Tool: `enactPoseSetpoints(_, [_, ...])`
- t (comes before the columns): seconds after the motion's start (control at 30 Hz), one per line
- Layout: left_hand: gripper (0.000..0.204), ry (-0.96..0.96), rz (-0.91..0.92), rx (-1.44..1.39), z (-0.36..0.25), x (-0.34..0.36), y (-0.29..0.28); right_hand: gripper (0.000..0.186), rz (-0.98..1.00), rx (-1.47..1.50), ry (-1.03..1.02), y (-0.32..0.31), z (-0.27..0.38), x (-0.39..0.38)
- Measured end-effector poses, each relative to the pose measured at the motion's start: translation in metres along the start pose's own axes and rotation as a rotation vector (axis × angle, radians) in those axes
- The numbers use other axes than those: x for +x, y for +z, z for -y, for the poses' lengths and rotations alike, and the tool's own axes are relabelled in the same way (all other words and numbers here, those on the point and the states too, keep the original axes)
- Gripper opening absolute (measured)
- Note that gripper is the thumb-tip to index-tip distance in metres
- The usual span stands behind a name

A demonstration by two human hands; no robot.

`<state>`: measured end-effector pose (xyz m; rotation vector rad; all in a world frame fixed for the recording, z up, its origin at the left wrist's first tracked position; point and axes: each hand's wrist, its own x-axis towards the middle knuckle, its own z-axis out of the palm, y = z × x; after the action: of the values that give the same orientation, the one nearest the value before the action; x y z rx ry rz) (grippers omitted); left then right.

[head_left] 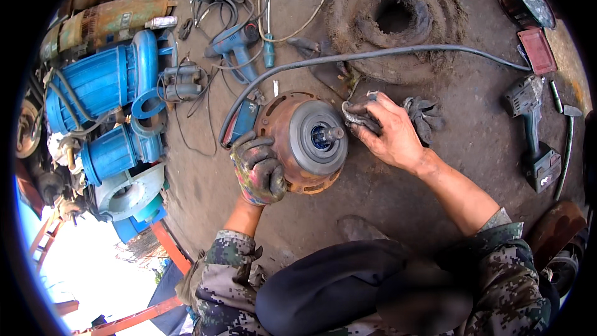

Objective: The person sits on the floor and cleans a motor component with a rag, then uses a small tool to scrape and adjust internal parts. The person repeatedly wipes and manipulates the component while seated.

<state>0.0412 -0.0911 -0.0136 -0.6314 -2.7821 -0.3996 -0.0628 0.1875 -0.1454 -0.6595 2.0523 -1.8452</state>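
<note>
A rusty orange motor housing sits in the middle, with a dark grey disc and a protruding shaft on top. My left hand, in a stained glove, is curled against the housing's lower left side, gripping it. My bare right hand pinches a crumpled dirty dark cloth just right of the housing. A dark crumpled glove lies behind that hand. A blue metal part lies beside the housing's upper left, under a black cable.
Blue pumps and rusty cylinders fill the left. Above are a blue power tool, cords and a teal-handled screwdriver. A dirty ring casting lies behind; a cordless tool, hammer and red tray are at right.
</note>
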Motion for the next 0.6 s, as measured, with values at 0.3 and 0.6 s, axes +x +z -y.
enactPoseSetpoints(0.3, [0.025,0.010,-0.012,-0.008,0.001,0.004,0.006,0.038,0.160,-0.137,-0.385,-0.001,-0.004,0.048])
enactPoseSetpoints(0.6, [0.024,0.013,-0.032,-0.046,0.004,0.005,-0.008,0.036,0.165,-0.235,-0.020,0.027,0.021,-0.034])
